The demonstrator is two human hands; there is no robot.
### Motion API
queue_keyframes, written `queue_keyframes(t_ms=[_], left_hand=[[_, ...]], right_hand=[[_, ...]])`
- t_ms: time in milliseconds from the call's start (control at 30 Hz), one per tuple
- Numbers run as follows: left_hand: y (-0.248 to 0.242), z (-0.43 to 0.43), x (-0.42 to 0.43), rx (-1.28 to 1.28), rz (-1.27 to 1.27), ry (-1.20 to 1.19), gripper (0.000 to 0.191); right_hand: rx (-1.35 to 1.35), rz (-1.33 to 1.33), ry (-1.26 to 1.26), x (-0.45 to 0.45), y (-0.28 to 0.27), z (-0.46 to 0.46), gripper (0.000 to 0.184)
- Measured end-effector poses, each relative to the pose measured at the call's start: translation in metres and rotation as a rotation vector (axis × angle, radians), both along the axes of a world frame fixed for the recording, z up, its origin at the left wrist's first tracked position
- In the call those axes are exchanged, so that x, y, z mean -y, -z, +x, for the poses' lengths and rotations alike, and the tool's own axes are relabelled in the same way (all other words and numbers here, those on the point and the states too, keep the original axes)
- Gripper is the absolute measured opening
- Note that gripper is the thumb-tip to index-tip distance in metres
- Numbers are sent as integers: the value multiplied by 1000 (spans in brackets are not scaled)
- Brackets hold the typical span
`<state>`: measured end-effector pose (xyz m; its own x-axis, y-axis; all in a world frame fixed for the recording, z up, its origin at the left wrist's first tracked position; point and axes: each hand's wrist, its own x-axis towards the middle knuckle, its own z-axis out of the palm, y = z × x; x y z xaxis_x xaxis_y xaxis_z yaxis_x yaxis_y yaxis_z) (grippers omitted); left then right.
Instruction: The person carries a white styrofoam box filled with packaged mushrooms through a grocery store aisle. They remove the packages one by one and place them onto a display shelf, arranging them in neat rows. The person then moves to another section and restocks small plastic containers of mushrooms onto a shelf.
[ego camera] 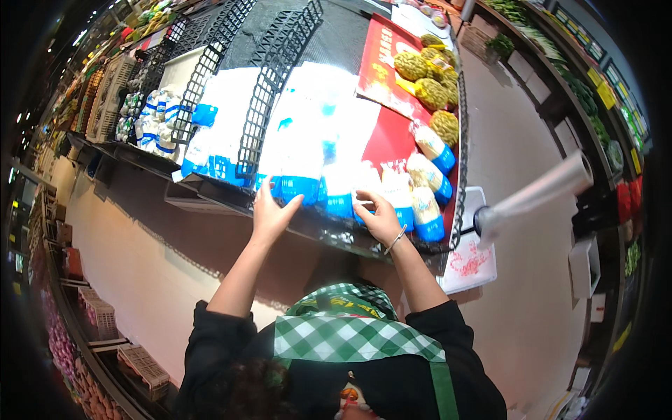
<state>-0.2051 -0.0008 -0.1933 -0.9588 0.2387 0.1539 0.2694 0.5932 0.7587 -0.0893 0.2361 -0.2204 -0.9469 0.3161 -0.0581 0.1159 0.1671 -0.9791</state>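
Blue-and-white plastic packs of what look like enoki mushrooms (300,186) lie in a row along the near edge of a display stand. My left hand (274,210) is at the packs on the left, thumb and fingers spread; whether it presses on one I cannot tell. My right hand (377,212), with a bracelet at the wrist, touches or hovers over a pack (367,181) further right, its fingers curled. More packs (428,214) lie at the stand's right corner. Strong glare washes out the packs in the middle.
Black plastic lattice dividers (257,121) split the stand. Netted yellowish-brown produce (412,65) lies on a red printed sheet (375,63). A roll of clear plastic bags (546,191) juts out at the right, above a white foam box (485,273). Plastic crates (144,365) stand at the lower left.
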Motion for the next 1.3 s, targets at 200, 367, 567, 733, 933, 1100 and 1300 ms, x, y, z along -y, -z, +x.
queue_keyframes(t_ms=[200,367,567,733,933,1100,1300], left_hand=[[-5,-54,-55,230,-155,56,109],[-13,-59,9,318,649,-48,75],[-10,-63,79,521,1122,-216,72],[-3,-76,68,560,993,-89,89],[-16,-128,41,765,1050,44,94],[-23,-168,10,802,879,165,89],[-17,-211,-46,565,567,171,90]], right_hand=[[-49,405,-5,-44,-15,-71,47],[-235,793,-127,-34,-24,-143,64],[17,1301,-466,-2,-17,-221,93],[165,1020,-482,-20,-9,-242,87],[313,-542,-120,-78,-27,-222,63],[130,-1121,-37,-72,-18,-178,71],[51,-1080,117,-47,-18,-189,69]])
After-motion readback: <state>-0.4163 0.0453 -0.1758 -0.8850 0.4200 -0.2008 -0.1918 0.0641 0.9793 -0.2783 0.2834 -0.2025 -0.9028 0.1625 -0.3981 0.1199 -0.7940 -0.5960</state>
